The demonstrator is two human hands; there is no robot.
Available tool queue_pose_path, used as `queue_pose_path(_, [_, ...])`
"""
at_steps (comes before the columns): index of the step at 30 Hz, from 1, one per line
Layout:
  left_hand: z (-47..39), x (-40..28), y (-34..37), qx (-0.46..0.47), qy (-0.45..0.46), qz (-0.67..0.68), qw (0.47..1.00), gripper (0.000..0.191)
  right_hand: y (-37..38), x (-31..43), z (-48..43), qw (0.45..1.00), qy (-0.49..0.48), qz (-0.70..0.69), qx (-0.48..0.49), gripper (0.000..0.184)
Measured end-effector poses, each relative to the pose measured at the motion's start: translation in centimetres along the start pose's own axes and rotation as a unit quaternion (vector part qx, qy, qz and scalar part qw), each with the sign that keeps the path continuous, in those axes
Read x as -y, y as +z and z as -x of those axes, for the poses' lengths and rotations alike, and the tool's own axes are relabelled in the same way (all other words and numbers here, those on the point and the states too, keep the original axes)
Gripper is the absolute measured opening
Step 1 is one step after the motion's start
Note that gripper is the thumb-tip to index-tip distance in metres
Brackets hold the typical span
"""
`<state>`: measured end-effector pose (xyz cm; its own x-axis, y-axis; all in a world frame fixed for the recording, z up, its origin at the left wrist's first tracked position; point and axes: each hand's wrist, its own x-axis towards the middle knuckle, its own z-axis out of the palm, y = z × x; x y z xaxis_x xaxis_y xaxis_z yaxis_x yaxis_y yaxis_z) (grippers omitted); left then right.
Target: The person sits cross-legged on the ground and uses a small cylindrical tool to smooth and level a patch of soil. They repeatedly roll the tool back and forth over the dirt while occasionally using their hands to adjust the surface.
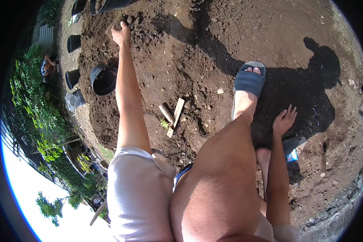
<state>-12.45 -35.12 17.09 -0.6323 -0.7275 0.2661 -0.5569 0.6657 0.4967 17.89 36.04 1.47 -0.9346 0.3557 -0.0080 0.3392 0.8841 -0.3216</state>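
At the upper left, my left hand (121, 34) is stretched out over loose soil, its fingers curled around a brown lump (109, 32) that looks like a clod of soil. My right hand (284, 121) is low over the shaded ground at the right, palm down with fingers spread and nothing in it. Between my arms are my bare leg and a foot in a dark slide sandal (250, 81). A tool with a rounded handle (166, 113) lies on the soil beside a flat strip of wood (177, 113). Below my left hand, a black plastic pot (104, 80) lies tipped, its mouth showing.
More black pots (74, 43) stand along the left edge of the dug soil, with a large black container (109, 6) at the top. A person (47, 66) crouches by leafy plants (36, 99) at the far left. A rough concrete edge (341, 205) runs along the lower right.
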Motion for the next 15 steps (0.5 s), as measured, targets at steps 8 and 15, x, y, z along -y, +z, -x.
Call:
queue_pose_path(8, [22.0, -10.3, 16.2, 0.235, 0.501, 0.013, 0.833, 0.057, -0.2, -0.3, 0.1, 1.0, -0.003, 0.016, 0.025, 0.049])
queue_pose_path(15, [27.0, -10.5, 24.6, 0.425, 0.309, -0.148, 0.838, 0.083, -1.3, -0.2, -0.3, 0.997, 0.019, 0.018, 0.076, 0.05])
